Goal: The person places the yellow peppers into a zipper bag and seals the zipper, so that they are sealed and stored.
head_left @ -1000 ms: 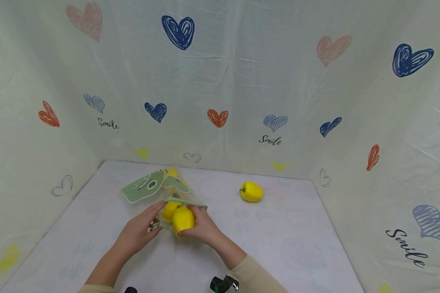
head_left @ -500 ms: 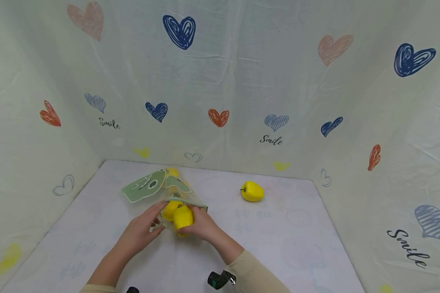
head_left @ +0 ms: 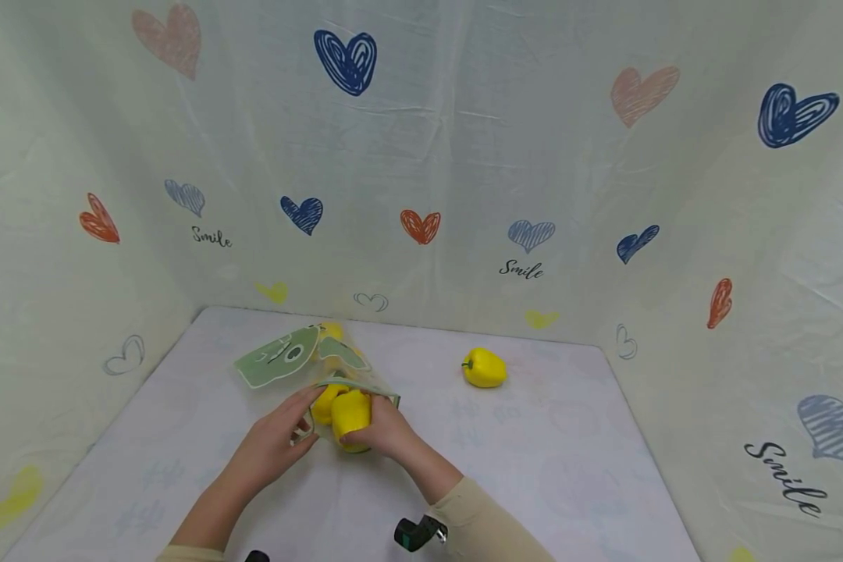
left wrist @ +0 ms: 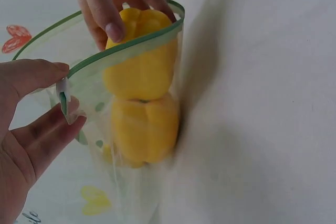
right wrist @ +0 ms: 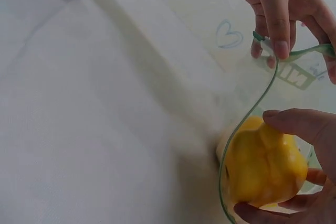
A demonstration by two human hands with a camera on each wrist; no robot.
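Observation:
A clear zip bag (head_left: 382, 384) with green prints and a green zip rim lies on the table, its mouth held apart. My left hand (head_left: 270, 443) pinches the rim at the white slider (left wrist: 62, 86) between thumb and fingers. Right at the mouth, my right hand (head_left: 392, 425) grips a yellow bell pepper (right wrist: 265, 163), fingers curled round its sides. In the left wrist view that pepper is partly behind the bag's rim, and another yellow bell pepper (left wrist: 144, 129) lies against it deeper inside. More yellow shows through the bag's far end (head_left: 332, 331).
One loose yellow bell pepper (head_left: 484, 368) lies on its side at the back right of the white-covered table (head_left: 534, 460). A curtain (head_left: 457, 156) printed with hearts surrounds the table. A black device (head_left: 419, 533) sits by the right sleeve.
My right hand has edged slightly left with its bell pepper, farther into the bag's mouth. The left hand keeps its pinch on the rim, and the loose pepper stays put.

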